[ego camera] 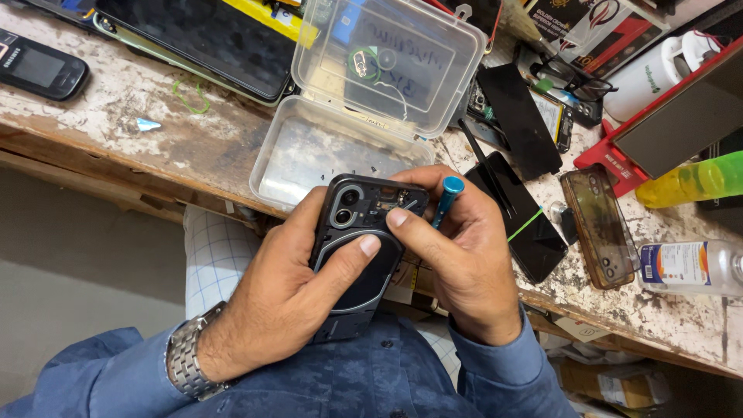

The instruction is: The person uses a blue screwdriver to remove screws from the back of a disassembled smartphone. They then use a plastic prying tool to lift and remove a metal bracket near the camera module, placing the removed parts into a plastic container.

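My left hand (290, 290) grips a black smartphone (360, 232) with its back cover off, camera end pointing away from me, thumb resting on the dark round coil area. My right hand (464, 259) holds a small screwdriver with a blue cap (447, 193), tucked between the fingers, while its thumb and index finger press on the phone's upper right corner. The screwdriver's tip is hidden behind the fingers. I hold the phone over the front edge of the worn workbench (155, 131).
An open clear plastic box (309, 151) with tiny screws lies just behind the phone. Black phone panels (526, 224), a brown phone case (600, 228), a clear liquid bottle (689, 267), a yellow-green bottle (696, 179) and tweezers (484, 166) lie to the right. A small black phone (39, 70) is far left.
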